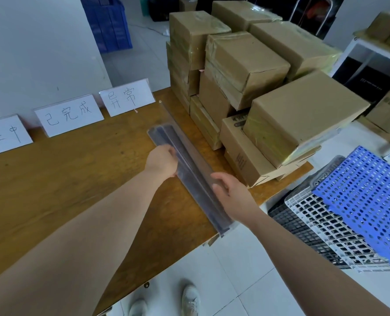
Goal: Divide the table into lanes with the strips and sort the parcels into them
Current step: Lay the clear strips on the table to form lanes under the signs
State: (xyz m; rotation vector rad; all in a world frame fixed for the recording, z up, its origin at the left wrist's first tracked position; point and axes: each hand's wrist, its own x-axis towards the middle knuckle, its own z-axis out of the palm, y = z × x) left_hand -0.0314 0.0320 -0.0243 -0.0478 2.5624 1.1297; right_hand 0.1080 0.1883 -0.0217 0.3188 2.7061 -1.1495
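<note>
A bundle of long clear plastic strips (189,176) lies diagonally on the wooden table (52,190), reaching from mid-table to the near right edge. My left hand (163,161) grips the bundle's left side near its far end. My right hand (231,195) rests on its right side nearer me, fingers curled onto the strips. One more strip (173,115) lies along the foot of the parcels. A tall stack of taped brown cardboard parcels (246,71) fills the table's far right corner, right beside the strips.
Three white label cards (68,115) with handwritten characters stand along the table's far edge by the wall. Blue (367,197), white and dark perforated crates sit to the right of the table. More boxes stand on a white shelf at far right.
</note>
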